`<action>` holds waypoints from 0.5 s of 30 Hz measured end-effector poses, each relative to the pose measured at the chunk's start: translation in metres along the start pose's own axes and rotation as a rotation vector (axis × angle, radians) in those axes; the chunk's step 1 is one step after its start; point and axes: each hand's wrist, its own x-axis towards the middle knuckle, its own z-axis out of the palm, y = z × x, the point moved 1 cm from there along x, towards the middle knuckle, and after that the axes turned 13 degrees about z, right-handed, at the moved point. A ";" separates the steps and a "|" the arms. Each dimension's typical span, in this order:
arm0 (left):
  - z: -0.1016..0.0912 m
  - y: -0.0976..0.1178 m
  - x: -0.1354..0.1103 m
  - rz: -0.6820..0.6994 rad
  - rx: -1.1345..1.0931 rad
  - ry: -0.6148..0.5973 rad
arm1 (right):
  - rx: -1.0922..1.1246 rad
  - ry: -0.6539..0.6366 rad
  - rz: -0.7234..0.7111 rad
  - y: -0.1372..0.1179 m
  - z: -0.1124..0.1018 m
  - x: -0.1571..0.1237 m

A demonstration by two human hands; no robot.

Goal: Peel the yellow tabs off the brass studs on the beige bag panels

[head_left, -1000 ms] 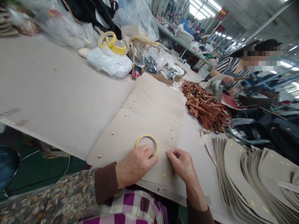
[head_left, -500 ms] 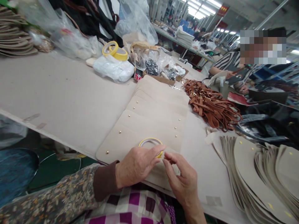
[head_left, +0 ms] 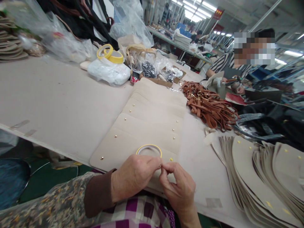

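Seated at a wide beige table [head_left: 59, 101]. Left hand [head_left: 135, 174] and right hand [head_left: 178, 186] are drawn close over the near edge of the nearest panel [head_left: 118, 148], a flat beige piece with brass studs at its corners. Thumb and forefinger of each hand are pressed together and the two pinches meet tip to tip. What sits between them is too small to make out.

The tape roll [head_left: 149, 148], a thin yellow ring, lies flat on that same panel just beyond the left knuckles, its near rim hidden behind the fingers. A small yellow dot [head_left: 171, 159] sits on the panel beside the roll, to its right.

Behind the nearest panel lies a row of like panels [head_left: 154, 107], overlapped like shingles and running away from the person.

- Right of the row: a heap of brown straps [head_left: 209, 107] with metal fittings.
- Near right: a fanned stack of beige pieces [head_left: 261, 171], some with yellow dots.
- Far side: two wider tape rolls [head_left: 109, 53] on a white bag [head_left: 109, 71], and a cardboard tray of dark hardware [head_left: 154, 74].

A co-worker in a striped top [head_left: 225, 63] sits at the far right — hands on their own work, well apart from this person's.
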 end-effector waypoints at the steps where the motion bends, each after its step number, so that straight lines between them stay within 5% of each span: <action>1: -0.001 0.000 0.002 0.008 0.024 -0.007 | 0.020 -0.003 0.049 -0.001 0.000 -0.001; 8: 0.002 0.002 0.016 0.162 0.086 0.060 | 0.471 -0.163 0.822 0.019 0.000 0.005; 15: 0.020 -0.018 0.020 -0.034 0.293 -0.109 | 0.473 -0.109 1.009 0.068 -0.013 0.018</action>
